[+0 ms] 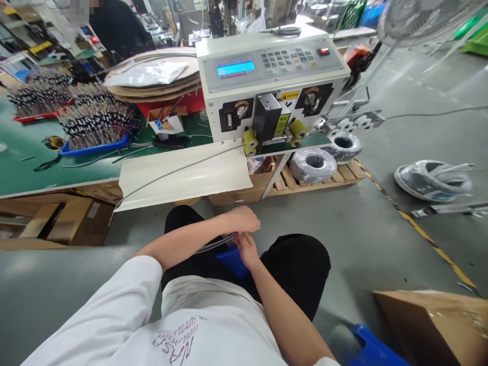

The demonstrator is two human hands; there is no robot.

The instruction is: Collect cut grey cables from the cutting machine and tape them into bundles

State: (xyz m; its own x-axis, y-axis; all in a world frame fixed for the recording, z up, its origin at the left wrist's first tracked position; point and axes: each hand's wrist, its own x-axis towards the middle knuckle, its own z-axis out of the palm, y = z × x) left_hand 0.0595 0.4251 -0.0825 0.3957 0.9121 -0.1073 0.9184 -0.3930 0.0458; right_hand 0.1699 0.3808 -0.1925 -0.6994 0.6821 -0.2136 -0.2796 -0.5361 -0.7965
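Above my lap, in front of the machine, my two hands are close together. A few thin grey cables (pixel 217 244) run beneath my left forearm and end at my right hand (pixel 247 249), whose fingers are pinched on them. My left hand (pixel 242 219) is curled closed just above the right one; whatever is inside its fingers is hidden. Ahead stands a white cable-cutting machine (pixel 209 76) with a lit blue display and yellow rollers. From its rollers a single grey cable (pixel 175 174) stretches left across a cream sloping chute (pixel 190 178).
On the green bench (pixel 23 173), bundles of wires fill a blue tray (pixel 95 147), near stacked cardboard discs (pixel 114 91). Wrapped cable coils (pixel 312 165) rest on a wooden pallet (pixel 297 183). A cardboard box (pixel 430 325) lies lower right; a fan (pixel 415 23) stands behind. Another person (pixel 118 25) is across the bench.
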